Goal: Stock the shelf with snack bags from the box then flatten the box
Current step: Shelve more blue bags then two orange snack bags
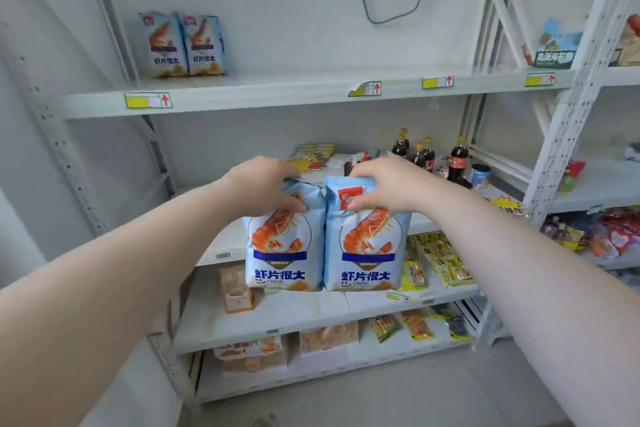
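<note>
Grey cable (375,22) hanging in loop on wall above me. Dark cola bottles (459,158) clustered mid level, back right, blue can (480,176) just beside them. Yellow price tags (147,100) with red arrows along front edge up top. Brown carton (235,288) upright lower left; yellow-green packets (443,260) lower right. Red packets (616,232) piled on neighbouring rack (568,107) at my right

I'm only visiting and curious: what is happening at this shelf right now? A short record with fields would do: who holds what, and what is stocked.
left hand: grips the top of a light-blue prawn-crisp bag
right hand: grips the top of a matching second bag
bags held: upright, side by side, in front of the middle shelves
white metal top shelf: two shelved bags of the same kind stand at its left end
behind the hands: dark cola bottles on a middle shelf
box: not in view
</note>
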